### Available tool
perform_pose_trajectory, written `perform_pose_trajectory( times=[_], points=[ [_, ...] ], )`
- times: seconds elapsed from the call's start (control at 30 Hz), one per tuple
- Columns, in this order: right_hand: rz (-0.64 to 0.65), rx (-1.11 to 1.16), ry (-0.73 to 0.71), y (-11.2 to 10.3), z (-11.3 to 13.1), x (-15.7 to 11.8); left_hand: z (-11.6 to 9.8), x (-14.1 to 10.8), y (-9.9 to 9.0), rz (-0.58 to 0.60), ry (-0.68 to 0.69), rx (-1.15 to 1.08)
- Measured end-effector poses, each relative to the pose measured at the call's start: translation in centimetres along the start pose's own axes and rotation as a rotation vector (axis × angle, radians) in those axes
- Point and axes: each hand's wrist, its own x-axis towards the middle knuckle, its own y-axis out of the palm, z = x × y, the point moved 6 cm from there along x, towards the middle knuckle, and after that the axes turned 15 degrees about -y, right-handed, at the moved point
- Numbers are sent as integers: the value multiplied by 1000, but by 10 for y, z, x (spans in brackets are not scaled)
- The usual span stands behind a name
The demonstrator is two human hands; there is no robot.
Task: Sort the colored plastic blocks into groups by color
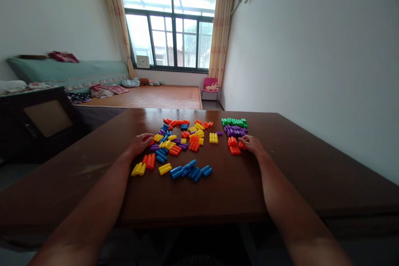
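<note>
Small glossy plastic blocks, each shaped like short tubes joined side by side, lie across the brown table (pixel 230 187). At the left of the mixed pile, my left hand (pixel 141 144) has its fingers closed at an orange block (pixel 151 142), mostly hidden by them. My right hand (pixel 253 144) pinches another orange block (pixel 241 145) beside a small orange group (pixel 234 149) on the right. Behind that group lie a purple row (pixel 235 131) and a green row (pixel 234 122). Nearer me are blue blocks (pixel 190 171) and a yellow block (pixel 165 169).
Between the pile and the right-hand rows sit a yellow block (pixel 213 138) and a purple block (pixel 220 134). Beyond the table are a bed (pixel 168 96), a pink chair (pixel 209 83) and a window. A dark cabinet (pixel 40 120) stands at left.
</note>
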Motion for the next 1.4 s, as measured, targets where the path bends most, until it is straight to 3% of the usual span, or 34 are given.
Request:
perform_pose_trajectory(
  times=[0.13,0.3,0.57,0.73,0.8,0.87,0.97,1.03,1.17,1.27,1.4],
  points=[
    [-29,86,18,-1,-7,1,-1,-1,0,25,-14,-2],
    [72,315,-40,5,-10,-6,-7,-5,-4,-7,2,21],
    [43,221,-123,16,12,-4,-9,-6,-5,0,-13,33],
    [30,239,-106,10,12,-6,-4,-2,-2,0,4,11],
    [-23,197,-70,3,11,-6,-5,-3,-2,-9,13,21],
    [-158,124,-60,-8,18,-6,-7,-6,-2,-11,28,37],
    [-300,43,-161,-13,51,-4,-11,-10,-3,-14,24,56],
    [-246,28,-307,-1,86,2,-13,-11,-3,-17,18,68],
    [-20,2,-579,42,148,26,-13,-12,0,-15,36,69],
    [64,-86,-556,72,161,61,-10,-11,2,-26,53,45],
    [64,-145,-422,99,157,111,-7,-9,3,-30,55,32]
  ],
)
